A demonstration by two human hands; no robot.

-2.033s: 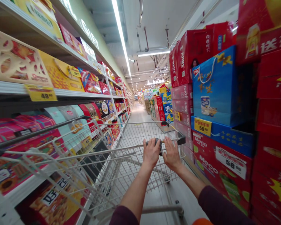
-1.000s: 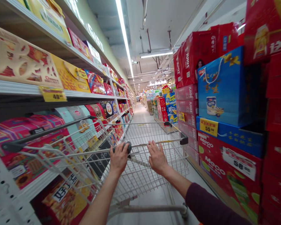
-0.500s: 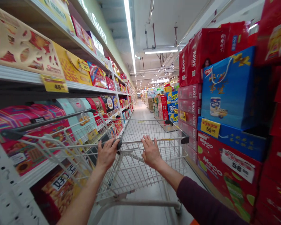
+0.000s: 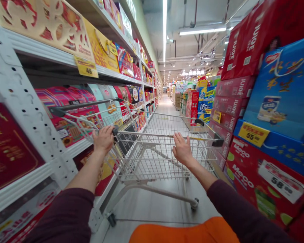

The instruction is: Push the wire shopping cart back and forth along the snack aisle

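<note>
A wire shopping cart [image 4: 152,165] stands sideways in front of me, with its dark handle bar [image 4: 87,105] at the left by the shelves. My left hand [image 4: 103,139] is closed over the near top rail, beside a dark rounded end piece. Farther right on the same rail, my right hand [image 4: 182,147] has its fingers bent over the top, with the thumb side low against the wires. The floor shows through the basket's mesh.
Shelves [image 4: 66,158] with boxed snacks run close along the left. Stacked red drink cartons [image 4: 266,182] and a blue gift box [image 4: 281,94] stand close on the right. The aisle floor [image 4: 164,104] stretches ahead between them. Something orange [image 4: 184,233] is below me.
The cart has turned more broadside to me, and its lower frame and wheels show more. My hands appear farther apart, both still on the rail. The view has shifted left.
</note>
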